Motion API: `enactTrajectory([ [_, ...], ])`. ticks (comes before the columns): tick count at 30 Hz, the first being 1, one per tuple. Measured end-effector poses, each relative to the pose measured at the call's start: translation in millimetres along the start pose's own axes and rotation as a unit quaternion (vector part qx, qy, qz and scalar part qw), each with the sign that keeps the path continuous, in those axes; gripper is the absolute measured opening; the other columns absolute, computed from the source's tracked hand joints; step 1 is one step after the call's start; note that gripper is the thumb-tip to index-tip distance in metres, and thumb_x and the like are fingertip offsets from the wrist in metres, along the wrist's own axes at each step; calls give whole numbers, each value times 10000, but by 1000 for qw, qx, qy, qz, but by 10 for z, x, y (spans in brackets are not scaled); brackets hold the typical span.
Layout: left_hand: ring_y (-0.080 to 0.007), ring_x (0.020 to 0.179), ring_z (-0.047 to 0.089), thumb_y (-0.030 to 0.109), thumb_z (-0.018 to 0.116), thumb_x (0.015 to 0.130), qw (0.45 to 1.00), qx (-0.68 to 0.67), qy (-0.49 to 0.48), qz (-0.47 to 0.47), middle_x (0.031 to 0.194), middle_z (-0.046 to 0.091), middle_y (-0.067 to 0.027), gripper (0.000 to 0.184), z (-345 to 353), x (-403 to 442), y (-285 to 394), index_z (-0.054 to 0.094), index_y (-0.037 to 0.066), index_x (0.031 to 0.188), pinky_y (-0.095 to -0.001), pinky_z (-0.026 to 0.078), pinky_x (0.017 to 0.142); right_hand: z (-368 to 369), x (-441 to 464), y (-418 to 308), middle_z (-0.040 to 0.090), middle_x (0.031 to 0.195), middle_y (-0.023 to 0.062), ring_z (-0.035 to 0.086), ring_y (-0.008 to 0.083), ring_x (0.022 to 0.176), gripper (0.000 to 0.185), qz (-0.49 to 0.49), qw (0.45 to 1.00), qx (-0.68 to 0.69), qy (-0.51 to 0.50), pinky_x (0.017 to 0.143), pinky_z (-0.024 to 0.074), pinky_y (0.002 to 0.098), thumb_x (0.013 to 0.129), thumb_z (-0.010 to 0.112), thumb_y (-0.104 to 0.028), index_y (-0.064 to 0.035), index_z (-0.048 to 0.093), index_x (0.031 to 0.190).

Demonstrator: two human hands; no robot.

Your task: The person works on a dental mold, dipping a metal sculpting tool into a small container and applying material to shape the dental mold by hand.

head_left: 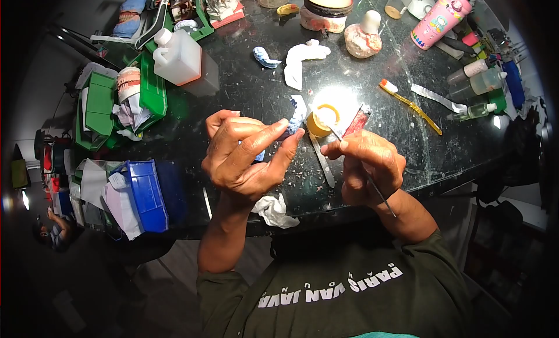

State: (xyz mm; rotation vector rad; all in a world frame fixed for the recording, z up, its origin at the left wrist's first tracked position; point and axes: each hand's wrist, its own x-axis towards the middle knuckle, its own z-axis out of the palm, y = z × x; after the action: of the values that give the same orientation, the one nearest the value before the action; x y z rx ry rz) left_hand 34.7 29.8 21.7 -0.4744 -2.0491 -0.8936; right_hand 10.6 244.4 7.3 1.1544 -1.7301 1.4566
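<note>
Between the thumb and index fingertip of my left hand point(247, 154) is a small blue-and-white dental mould piece point(296, 112), raised over the table. A thin metal dental tool point(379, 192) is pinched in my right hand point(372, 166), its handle slanting down past the wrist. Its tip reaches the near rim of a small yellow cup point(318, 127); glare hides whether it dips inside. Beside the cup, a reddish block point(357, 122) shows partly behind my right fingers. More blue material point(259, 156) peeks out behind my left hand.
A flat metal blade point(322, 163) and crumpled tissue point(276, 211) lie near the front edge. Farther back are white point(296, 70) and blue point(265, 57) mould pieces. A toothbrush point(412, 107) lies right; a plastic jug point(177, 58), green bin point(152, 85) and blue bin point(145, 198) stand left.
</note>
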Motion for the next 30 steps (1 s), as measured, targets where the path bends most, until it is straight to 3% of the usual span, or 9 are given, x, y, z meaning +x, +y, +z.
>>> enactTrajectory([
  [2, -119, 740, 670, 74, 972, 690, 1000, -5, 0, 0, 810, 712, 41, 325, -4, 1, -1, 822, 137, 972, -378, 489, 918, 44, -15, 3, 777, 891, 166, 769, 270, 715, 364, 26, 999, 4, 32, 631, 610, 357, 824, 685, 180, 57, 656, 1165],
  [5, -163, 733, 653, 9, 973, 656, 1000, -10, -11, 13, 803, 683, -2, 371, -13, 0, 7, 805, 72, 981, -398, 488, 909, 38, 11, -1, 799, 1025, 183, 782, 296, 869, 330, 33, 998, -52, 14, 774, 623, 384, 872, 696, 141, 41, 665, 1185],
  [9, -160, 726, 647, -4, 950, 660, 1000, -9, -27, 11, 793, 668, 5, 350, -24, -3, 15, 813, 72, 973, -403, 490, 918, 15, 63, -2, 769, 1278, 188, 725, 324, 1152, 317, 40, 995, -78, -46, 1025, 539, 446, 915, 728, 25, -4, 682, 1228],
  [13, -138, 728, 654, 37, 936, 697, 999, 6, -33, 5, 781, 677, 23, 316, -12, 10, 35, 827, 97, 988, -401, 488, 923, 83, 92, -14, 747, 1337, 171, 701, 345, 1154, 373, 41, 991, -100, -84, 995, 553, 426, 879, 772, -10, -18, 689, 1243],
  [23, -141, 701, 638, 53, 918, 712, 999, 7, -45, -11, 765, 666, 16, 294, 64, -29, 34, 832, 85, 991, -408, 483, 898, 52, 42, 19, 790, 1214, 119, 706, 326, 1067, 322, 29, 985, -159, -63, 833, 604, 408, 828, 798, 4, -21, 727, 1142],
  [30, -179, 740, 645, 3, 914, 696, 999, -8, -47, -17, 817, 670, -25, 334, 38, -9, 34, 828, 45, 1017, -404, 509, 884, 58, 82, 6, 787, 1238, 127, 722, 321, 1047, 307, 41, 990, -125, -52, 857, 599, 399, 823, 815, 22, -28, 730, 1113],
])
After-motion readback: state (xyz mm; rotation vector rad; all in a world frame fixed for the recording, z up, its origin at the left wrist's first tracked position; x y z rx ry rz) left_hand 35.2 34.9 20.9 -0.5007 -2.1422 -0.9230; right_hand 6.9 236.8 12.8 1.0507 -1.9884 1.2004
